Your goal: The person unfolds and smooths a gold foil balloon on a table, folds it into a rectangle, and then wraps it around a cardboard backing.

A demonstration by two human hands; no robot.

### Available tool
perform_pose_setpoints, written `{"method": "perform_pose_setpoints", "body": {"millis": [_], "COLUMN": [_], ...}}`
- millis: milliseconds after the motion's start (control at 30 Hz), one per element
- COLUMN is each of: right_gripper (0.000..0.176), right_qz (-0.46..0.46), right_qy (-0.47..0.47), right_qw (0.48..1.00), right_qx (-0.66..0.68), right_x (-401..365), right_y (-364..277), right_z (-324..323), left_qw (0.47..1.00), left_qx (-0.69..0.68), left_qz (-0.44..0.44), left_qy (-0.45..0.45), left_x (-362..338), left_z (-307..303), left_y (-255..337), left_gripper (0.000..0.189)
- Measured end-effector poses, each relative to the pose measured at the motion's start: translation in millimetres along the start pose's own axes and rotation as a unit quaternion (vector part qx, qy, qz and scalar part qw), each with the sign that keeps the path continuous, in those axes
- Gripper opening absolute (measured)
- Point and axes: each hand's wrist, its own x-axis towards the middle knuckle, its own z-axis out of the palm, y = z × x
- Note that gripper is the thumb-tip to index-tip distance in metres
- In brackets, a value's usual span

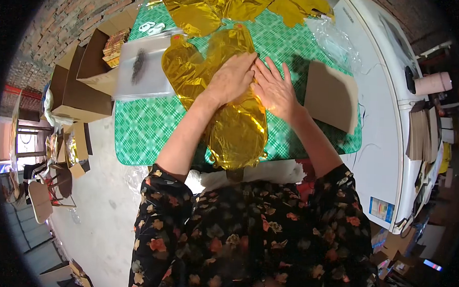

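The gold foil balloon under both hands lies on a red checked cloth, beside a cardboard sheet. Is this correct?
Not quite. The head view shows a green checked cloth, not red. The gold foil balloon, left hand, right hand and cardboard sheet are as stated.

Balloon (pixel 237 128): thin gold metallic foil, mirror-glossy, finely creased.
Heap of balloons (pixel 214 6): same gold foil, crumpled.
Tablecloth (pixel 144 125): green check, smooth, low sheen; cloth or vinyl cannot be told.
Stack of bags (pixel 143 69): frosted plastic film, slight gloss.
Loose bag (pixel 336 43): clear plastic film, wrinkled, shiny.
Cardboard sheet (pixel 332 94) and boxes (pixel 82 95): brown card, matt.
Wall (pixel 67 16): rough red brick.
Cabinet (pixel 386 129): white, smooth, glossy.
Floor (pixel 100 215): grey, matt, concrete-like.
Sleeve (pixel 167 192): soft printed cloth, matt.
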Motion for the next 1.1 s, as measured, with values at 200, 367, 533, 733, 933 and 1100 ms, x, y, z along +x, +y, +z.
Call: {"method": "perform_pose_setpoints", "body": {"millis": [200, 367, 533, 733, 933, 1100], "right_gripper": [0.053, 0.055, 0.06, 0.072, 0.049, 0.036], "right_qz": [-0.026, -0.075, -0.098, -0.074, -0.047, 0.133], "right_qy": [0.005, 0.014, -0.076, -0.156, -0.123, 0.085], "right_qw": [1.0, 0.997, 0.991, 0.981, 0.951, 0.853], "right_qx": [-0.015, 0.025, 0.058, 0.092, 0.281, 0.496], "right_x": [-8, -38, -79, -132, -119, -33], "right_y": [-2, -13, -35, -60, -56, -47], "right_z": [-6, -33, -74, -100, -127, -91], "left_qw": [0.996, 0.998, 0.997, 0.992, 0.992, 0.991], "left_qx": [0.051, 0.052, 0.069, 0.097, 0.109, 0.105], "left_qz": [0.045, 0.013, 0.027, 0.067, 0.058, 0.062], "left_qy": [0.056, 0.023, 0.021, 0.047, 0.035, 0.047], "left_x": [-3, -4, -4, -6, -6, -7], "left_z": [5, 6, 6, 15, 13, 13], "left_y": [2, 1, 1, -9, -5, -4], "left_gripper": [0.048, 0.052, 0.056, 0.05, 0.048, 0.05]}}
